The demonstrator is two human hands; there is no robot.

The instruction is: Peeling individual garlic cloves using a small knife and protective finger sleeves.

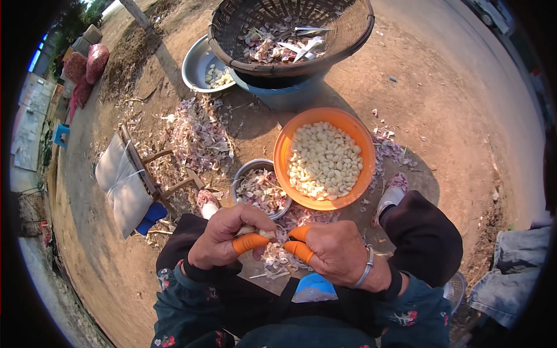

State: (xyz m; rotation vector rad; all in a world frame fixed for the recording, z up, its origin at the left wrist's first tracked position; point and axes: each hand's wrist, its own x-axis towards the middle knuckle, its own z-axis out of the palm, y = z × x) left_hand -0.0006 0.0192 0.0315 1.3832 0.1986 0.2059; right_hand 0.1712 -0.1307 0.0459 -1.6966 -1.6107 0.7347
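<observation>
My left hand (233,237) is closed around pale garlic cloves (264,233), with its fingers curled over most of them. An orange wrap (250,242) covers its thumb. Close by on the right, my right hand (333,252) has its orange-wrapped thumb and forefinger drawn near each other. A dark sliver shows between those two fingers; whether it is a small blade or shadow is unclear. Just beyond my hands stands an orange plastic basin (369,152) full of peeled garlic cloves (324,161). Left of it, a metal bowl (237,178) holds unpeeled cloves and skins (261,189).
A wicker basket (348,26) with skins and scissors (304,48) sits over a blue tub (287,93). Beside it, a metal basin (190,69) contains some cloves. A wooden stool with a tied cushion (122,182) stands left, near heaped garlic skins (198,135). Red mesh sacks (96,63) lie farther off.
</observation>
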